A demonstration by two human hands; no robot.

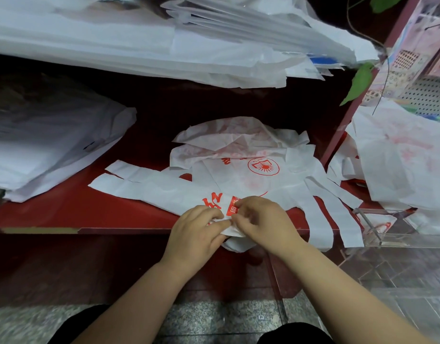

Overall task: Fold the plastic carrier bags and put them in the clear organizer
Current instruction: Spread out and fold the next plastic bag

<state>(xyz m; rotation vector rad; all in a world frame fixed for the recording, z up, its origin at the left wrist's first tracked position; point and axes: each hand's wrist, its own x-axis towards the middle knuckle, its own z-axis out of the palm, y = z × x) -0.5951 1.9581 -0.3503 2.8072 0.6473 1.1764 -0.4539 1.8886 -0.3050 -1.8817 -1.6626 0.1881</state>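
Observation:
A white carrier bag with red print (149, 186) lies flat on the red shelf (65, 212), its handles pointing left. My left hand (198, 232) and my right hand (263, 222) meet at the bag's near end by the shelf's front edge, each pinching the plastic there. Behind it lies a loose heap of more white bags with a red round logo (248, 155), their handles trailing to the right. The clear organizer (377, 227) stands at the right edge of the shelf, with a folded piece of bag inside.
Thick stacks of white bags lie at the left (52, 145) and on the upper shelf (164, 38). More crumpled bags (400, 165) are piled at the right behind a red post (350, 108). A green leaf (360, 83) hangs nearby. Speckled floor lies below.

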